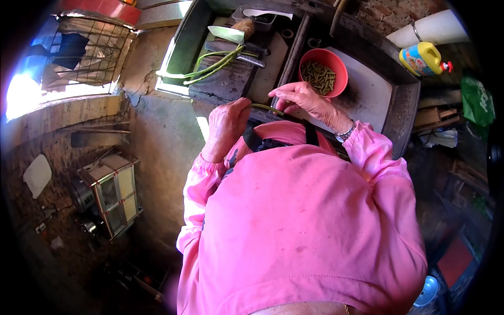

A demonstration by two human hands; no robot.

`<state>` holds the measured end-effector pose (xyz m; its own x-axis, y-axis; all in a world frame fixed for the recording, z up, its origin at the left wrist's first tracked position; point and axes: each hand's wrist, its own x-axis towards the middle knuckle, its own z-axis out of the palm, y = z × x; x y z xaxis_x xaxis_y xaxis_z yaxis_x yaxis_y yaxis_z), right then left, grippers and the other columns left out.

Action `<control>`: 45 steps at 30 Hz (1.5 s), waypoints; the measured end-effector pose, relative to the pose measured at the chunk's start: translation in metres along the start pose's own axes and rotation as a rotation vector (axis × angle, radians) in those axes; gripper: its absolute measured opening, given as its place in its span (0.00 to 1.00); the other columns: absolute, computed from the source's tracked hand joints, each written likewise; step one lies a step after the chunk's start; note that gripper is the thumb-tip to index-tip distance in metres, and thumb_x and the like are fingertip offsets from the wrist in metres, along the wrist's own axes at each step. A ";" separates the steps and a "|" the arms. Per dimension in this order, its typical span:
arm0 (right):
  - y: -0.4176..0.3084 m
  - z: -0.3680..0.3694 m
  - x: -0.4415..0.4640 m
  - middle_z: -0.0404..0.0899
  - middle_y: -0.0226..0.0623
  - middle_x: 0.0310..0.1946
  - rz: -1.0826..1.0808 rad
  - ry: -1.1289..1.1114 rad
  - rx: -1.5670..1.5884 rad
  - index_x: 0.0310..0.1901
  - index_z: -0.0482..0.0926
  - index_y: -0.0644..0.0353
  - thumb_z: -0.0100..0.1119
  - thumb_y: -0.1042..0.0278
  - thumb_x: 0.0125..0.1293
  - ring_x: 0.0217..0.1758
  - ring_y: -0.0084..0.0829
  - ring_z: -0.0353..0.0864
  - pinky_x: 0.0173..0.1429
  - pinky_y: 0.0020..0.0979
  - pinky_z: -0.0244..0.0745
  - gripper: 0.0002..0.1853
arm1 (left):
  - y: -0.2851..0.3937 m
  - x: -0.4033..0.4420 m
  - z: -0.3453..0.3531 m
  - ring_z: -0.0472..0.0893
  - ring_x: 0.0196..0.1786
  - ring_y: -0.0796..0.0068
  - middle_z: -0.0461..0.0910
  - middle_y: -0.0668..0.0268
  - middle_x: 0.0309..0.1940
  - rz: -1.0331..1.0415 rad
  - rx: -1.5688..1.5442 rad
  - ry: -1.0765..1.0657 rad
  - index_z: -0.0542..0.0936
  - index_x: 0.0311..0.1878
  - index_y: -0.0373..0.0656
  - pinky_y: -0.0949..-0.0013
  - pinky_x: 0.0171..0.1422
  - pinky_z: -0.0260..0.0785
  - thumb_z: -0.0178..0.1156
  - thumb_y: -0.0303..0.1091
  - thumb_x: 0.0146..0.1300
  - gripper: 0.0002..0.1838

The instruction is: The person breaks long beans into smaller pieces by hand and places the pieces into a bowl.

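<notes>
My left hand [229,125] is closed, pinching a long green bean [266,108] between thumb and fingers near the sink's front edge. From there the bean stretches right toward my right hand [311,105]. The fingers of my right hand are bent but apart from the thumb, close to the bean's other end; whether they touch it is hard to see. Just beyond that hand, a red bowl [342,79] holds many short pieces of bean [318,77]. More long green beans [212,68] lie in the left basin, hanging over its left edge.
A cleaver [227,34], another knife handle [251,60] and a plastic container [265,18] sit in the left basin [226,81]. A divider [295,50] separates it from the right basin [375,68]. A yellow bottle [420,59] stands beyond the right edge.
</notes>
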<state>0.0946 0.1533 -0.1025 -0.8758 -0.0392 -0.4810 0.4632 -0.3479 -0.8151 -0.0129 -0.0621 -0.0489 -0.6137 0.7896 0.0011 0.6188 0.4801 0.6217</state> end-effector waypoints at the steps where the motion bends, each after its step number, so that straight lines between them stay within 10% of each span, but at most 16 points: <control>1: -0.010 0.010 -0.006 0.82 0.31 0.30 0.010 -0.017 -0.042 0.49 0.81 0.63 0.57 0.54 0.70 0.37 0.21 0.82 0.44 0.21 0.77 0.19 | 0.000 0.002 0.000 0.81 0.33 0.48 0.81 0.53 0.29 0.016 0.004 -0.002 0.80 0.38 0.45 0.52 0.36 0.71 0.58 0.34 0.62 0.06; 15: -0.011 0.024 -0.005 0.84 0.32 0.29 -0.050 0.026 -0.099 0.37 0.83 0.62 0.60 0.61 0.67 0.31 0.20 0.82 0.35 0.21 0.76 0.12 | -0.021 0.011 0.008 0.81 0.30 0.49 0.80 0.52 0.25 -0.112 -0.005 0.003 0.81 0.37 0.42 0.56 0.34 0.71 0.62 0.35 0.59 0.07; 19: -0.001 0.015 -0.002 0.84 0.31 0.29 0.050 0.032 0.301 0.43 0.81 0.62 0.61 0.62 0.67 0.36 0.23 0.83 0.34 0.19 0.77 0.12 | -0.026 0.001 0.017 0.81 0.28 0.51 0.79 0.53 0.23 -0.213 -0.172 -0.031 0.82 0.35 0.40 0.59 0.33 0.70 0.63 0.35 0.58 0.08; 22: 0.007 0.006 0.015 0.83 0.31 0.27 0.062 -0.005 0.682 0.41 0.81 0.63 0.63 0.63 0.66 0.38 0.24 0.83 0.33 0.16 0.78 0.12 | -0.018 0.000 0.026 0.76 0.22 0.74 0.76 0.57 0.18 -0.202 -0.236 -0.033 0.82 0.37 0.37 0.68 0.29 0.68 0.64 0.34 0.58 0.10; 26: -0.008 -0.034 0.029 0.79 0.38 0.44 0.035 -0.314 1.646 0.43 0.77 0.70 0.61 0.74 0.66 0.41 0.30 0.81 0.34 0.20 0.81 0.09 | -0.030 -0.009 0.037 0.76 0.21 0.69 0.76 0.55 0.19 -0.069 -0.076 0.056 0.82 0.36 0.37 0.65 0.29 0.68 0.62 0.33 0.59 0.09; 30: -0.021 -0.108 0.022 0.82 0.37 0.35 -0.268 0.027 1.144 0.47 0.77 0.71 0.62 0.72 0.66 0.46 0.34 0.82 0.37 0.20 0.80 0.13 | -0.036 -0.022 0.029 0.81 0.30 0.49 0.79 0.51 0.24 -0.280 -0.168 -0.052 0.82 0.35 0.40 0.56 0.34 0.70 0.61 0.37 0.59 0.10; 37: 0.052 -0.146 0.033 0.86 0.46 0.37 -0.222 0.839 -1.243 0.50 0.81 0.62 0.56 0.48 0.68 0.40 0.39 0.86 0.42 0.35 0.79 0.23 | -0.028 -0.014 0.027 0.80 0.29 0.48 0.79 0.51 0.23 -0.223 -0.170 0.027 0.82 0.36 0.41 0.55 0.34 0.70 0.61 0.37 0.60 0.09; 41: 0.053 -0.121 0.041 0.86 0.44 0.37 -0.299 0.749 -0.851 0.47 0.83 0.61 0.57 0.48 0.67 0.41 0.38 0.86 0.43 0.34 0.78 0.22 | -0.029 -0.015 0.031 0.80 0.29 0.50 0.79 0.51 0.24 -0.211 -0.115 0.018 0.82 0.37 0.42 0.56 0.34 0.70 0.61 0.37 0.60 0.09; 45: 0.004 -0.029 0.021 0.84 0.32 0.30 -0.220 0.152 -0.331 0.41 0.84 0.65 0.59 0.51 0.68 0.33 0.20 0.81 0.42 0.23 0.77 0.21 | -0.024 -0.010 0.034 0.81 0.30 0.51 0.80 0.52 0.26 -0.125 -0.002 0.029 0.82 0.39 0.42 0.58 0.34 0.71 0.61 0.36 0.61 0.08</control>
<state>0.0823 0.1785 -0.1252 -0.9403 0.1497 -0.3056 0.3073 -0.0124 -0.9515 -0.0055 -0.0686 -0.0904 -0.6998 0.7124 -0.0534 0.5360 0.5730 0.6199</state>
